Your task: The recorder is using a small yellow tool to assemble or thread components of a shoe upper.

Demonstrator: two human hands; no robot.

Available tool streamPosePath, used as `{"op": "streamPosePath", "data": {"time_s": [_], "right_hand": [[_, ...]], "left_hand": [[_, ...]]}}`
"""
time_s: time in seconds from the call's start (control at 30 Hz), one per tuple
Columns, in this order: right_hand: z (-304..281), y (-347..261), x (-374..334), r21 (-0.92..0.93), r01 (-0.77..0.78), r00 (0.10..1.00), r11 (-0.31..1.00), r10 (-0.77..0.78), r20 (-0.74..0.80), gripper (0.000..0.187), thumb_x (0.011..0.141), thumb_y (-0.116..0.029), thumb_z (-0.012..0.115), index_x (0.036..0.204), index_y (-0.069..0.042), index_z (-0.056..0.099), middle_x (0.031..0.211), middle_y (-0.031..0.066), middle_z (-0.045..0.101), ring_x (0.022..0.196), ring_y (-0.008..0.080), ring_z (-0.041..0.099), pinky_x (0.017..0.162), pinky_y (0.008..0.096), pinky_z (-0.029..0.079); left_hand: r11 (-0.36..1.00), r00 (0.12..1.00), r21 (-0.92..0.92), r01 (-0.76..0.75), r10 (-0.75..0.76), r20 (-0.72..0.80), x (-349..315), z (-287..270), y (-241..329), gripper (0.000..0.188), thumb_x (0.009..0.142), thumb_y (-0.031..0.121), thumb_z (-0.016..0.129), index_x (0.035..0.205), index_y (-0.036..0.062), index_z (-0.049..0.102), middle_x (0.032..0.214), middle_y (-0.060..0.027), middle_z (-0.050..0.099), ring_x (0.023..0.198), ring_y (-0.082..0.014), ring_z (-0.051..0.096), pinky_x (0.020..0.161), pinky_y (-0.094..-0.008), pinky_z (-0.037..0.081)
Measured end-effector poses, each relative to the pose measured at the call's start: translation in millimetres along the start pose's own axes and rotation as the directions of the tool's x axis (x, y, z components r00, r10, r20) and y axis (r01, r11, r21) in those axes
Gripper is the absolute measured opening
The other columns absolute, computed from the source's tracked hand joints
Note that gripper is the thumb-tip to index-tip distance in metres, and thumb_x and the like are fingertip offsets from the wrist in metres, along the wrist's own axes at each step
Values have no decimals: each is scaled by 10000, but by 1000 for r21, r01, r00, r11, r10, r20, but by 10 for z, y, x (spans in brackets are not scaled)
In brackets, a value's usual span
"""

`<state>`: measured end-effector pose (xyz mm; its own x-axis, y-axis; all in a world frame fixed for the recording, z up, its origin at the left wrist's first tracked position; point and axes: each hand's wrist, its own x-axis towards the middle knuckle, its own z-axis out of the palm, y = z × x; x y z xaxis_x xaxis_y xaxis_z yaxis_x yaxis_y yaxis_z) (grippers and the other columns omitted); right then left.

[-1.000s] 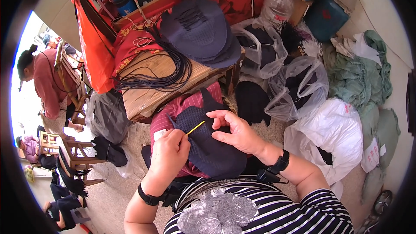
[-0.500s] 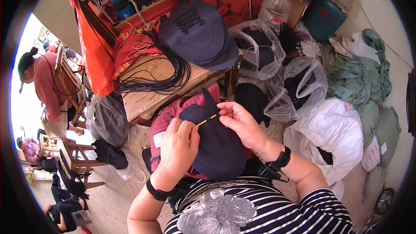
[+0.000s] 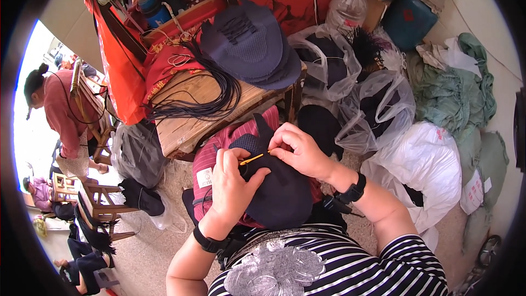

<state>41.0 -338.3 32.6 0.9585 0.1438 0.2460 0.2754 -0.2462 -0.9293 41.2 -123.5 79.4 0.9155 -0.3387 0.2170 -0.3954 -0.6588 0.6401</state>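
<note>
A navy cloth piece [image 3: 282, 200] with a mesh patch [image 3: 247, 143] and a pointed, ear-like flap [image 3: 264, 127] lies across my lap on red striped cloth [image 3: 241, 131]. Over it sits a thin yellow stick-like tool [image 3: 252, 159], slanting between my hands. My right hand [image 3: 296, 151] pinches at its upper right end, thumb against fingertips. On the cloth's left side rests my left hand [image 3: 233, 181], its thumb spread away from the fingers; the tool's lower end lies by those fingertips. Any thread at the tool's tip is too small to make out.
Ahead stands a wooden stool [image 3: 183, 131] with a bundle of dark cords [image 3: 222, 96] and stacked navy cloth pieces [image 3: 246, 44]. Plastic bags [image 3: 378, 115] and a white sack [image 3: 422, 170] lie at right. Another person [image 3: 66, 104] sits at far left.
My left hand has loosened its pinch on the yellow tool and spread its thumb. My right hand has moved slightly left and closed at the tool's end.
</note>
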Motion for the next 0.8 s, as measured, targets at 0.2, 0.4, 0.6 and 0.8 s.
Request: {"op": "streamPosePath", "data": {"time_s": [0.2,0.4,0.6,0.8], "right_hand": [[-434,171,159,-350,352,936,868,-336,109,135,882,-5,692,974,-31,597,971,112,548,918,309,601,803,399,502],[-389,92,5,773,-409,904,485,330,271,106,1006,-81,650,1097,-31,631,913,48,643,717,130,617,626,278,523],[-9,-91,-89,721,-418,894,553,391,218,243,1045,-166,633,1235,-16,614,902,34,660,665,58,610,575,206,498],[4,-66,-14,603,-545,827,583,490,274,289,1056,-343,628,903,-99,648,659,-59,527,559,20,500,470,199,355]], "left_hand": [[998,998,-25,55,-55,-20,-32,2,-13,612,694,118,929,1176,30,562,1065,-87,499,882,-202,541,700,-319,473],[992,998,120,-27,33,-45,-54,9,15,656,662,197,940,1187,57,572,1101,-108,515,958,-265,556,862,-413,455],[981,991,188,-53,75,-114,-52,32,-16,727,643,231,944,1244,76,568,1183,-129,528,1136,-337,514,995,-462,402],[987,990,144,-70,87,-115,-50,44,-59,753,636,245,949,1264,84,565,1191,-130,527,1152,-343,508,1012,-463,402]]}}
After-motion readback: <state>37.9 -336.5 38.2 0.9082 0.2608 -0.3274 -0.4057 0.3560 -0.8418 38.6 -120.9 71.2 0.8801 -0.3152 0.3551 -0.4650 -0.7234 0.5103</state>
